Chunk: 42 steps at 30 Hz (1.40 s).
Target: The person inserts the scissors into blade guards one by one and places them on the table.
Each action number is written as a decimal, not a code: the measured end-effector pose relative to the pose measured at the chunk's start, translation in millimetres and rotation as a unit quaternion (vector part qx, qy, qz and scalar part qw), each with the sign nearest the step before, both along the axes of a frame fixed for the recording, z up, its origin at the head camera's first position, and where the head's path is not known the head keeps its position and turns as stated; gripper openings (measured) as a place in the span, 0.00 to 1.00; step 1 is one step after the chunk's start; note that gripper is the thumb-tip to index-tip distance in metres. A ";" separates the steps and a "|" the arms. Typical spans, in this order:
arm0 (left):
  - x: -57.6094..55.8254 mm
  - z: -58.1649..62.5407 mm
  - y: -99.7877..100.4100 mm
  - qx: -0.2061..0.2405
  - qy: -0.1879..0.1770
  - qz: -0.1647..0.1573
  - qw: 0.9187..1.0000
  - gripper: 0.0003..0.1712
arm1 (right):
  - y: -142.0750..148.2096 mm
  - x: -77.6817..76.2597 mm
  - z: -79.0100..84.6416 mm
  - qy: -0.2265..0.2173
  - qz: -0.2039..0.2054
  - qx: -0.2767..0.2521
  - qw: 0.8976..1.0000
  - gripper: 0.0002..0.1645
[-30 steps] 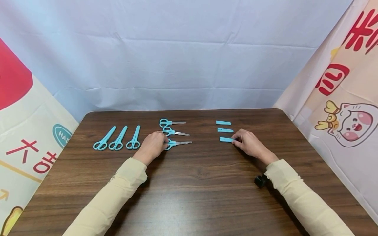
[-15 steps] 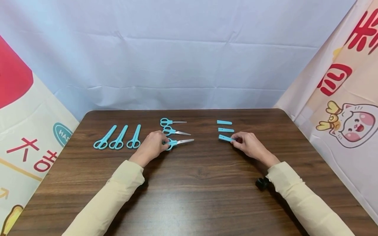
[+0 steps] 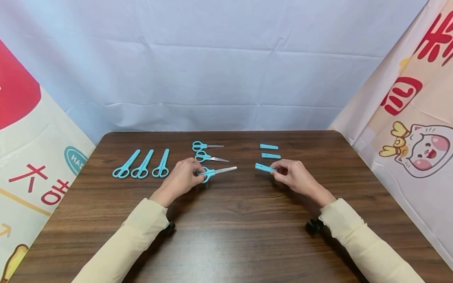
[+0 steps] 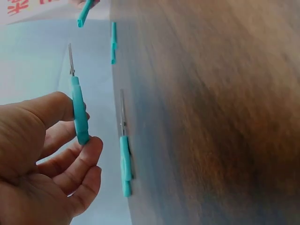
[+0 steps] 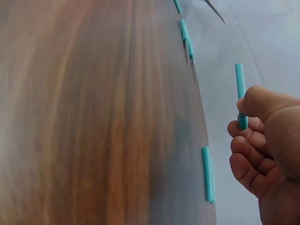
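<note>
My left hand pinches the teal handles of a pair of scissors, whose bare metal blades point right. In the left wrist view the same scissors are held up off the table between thumb and fingers. Across from them, my right hand pinches the closed end of a teal blade cover, its mouth facing left toward the blades. The right wrist view shows this cover raised between thumb and fingertips. A gap separates blades and cover.
Two uncovered scissors lie just behind the left hand. Two more blade covers lie behind the right hand. Three covered scissors lie in a row at left on the wooden table. A pale cloth hangs behind.
The scissors and the blade cover have both been lifted from the table. The scissors have shifted a little right and the cover a little left, narrowing the gap between them.
</note>
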<state>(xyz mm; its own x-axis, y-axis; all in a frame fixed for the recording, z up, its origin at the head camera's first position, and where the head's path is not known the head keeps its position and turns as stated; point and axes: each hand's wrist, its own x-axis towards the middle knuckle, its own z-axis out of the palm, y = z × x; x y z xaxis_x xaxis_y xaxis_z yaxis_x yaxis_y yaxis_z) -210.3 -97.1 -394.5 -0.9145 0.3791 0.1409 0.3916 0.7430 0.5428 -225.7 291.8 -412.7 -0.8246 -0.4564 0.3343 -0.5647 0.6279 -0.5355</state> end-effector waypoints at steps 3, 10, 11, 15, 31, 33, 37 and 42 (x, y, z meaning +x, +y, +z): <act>4.4 1.7 -0.3 0.006 0.003 -0.002 1.000 0.06 | -4.5 5.2 4.0 0.008 0.013 -0.009 1.000 0.06; 14.3 7.7 -2.8 0.023 0.014 -0.012 1.000 0.05 | -12.0 17.4 12.8 0.021 0.036 -0.022 0.999 0.08; 16.1 9.0 -3.3 0.025 0.015 -0.015 0.999 0.05 | -12.8 19.1 13.7 0.023 0.039 -0.024 0.999 0.08; 24.5 14.0 -5.1 0.032 0.016 -0.024 0.999 0.04 | -14.9 25.6 15.6 0.034 0.048 -0.028 0.998 0.09; 49.9 23.5 -0.9 0.061 0.023 -0.038 0.997 0.04 | -26.6 51.1 26.9 0.081 0.096 -0.036 0.991 0.16; 51.5 23.9 -0.3 0.063 0.023 -0.038 0.997 0.04 | -27.5 53.5 28.3 0.077 0.097 -0.036 0.992 0.16; 54.0 24.9 0.8 0.067 0.024 -0.038 0.997 0.04 | -27.9 56.7 29.3 0.075 0.095 -0.037 0.992 0.15; 56.0 25.5 1.7 0.068 0.025 -0.041 0.997 0.04 | -27.2 59.0 29.5 0.081 0.094 -0.037 0.992 0.15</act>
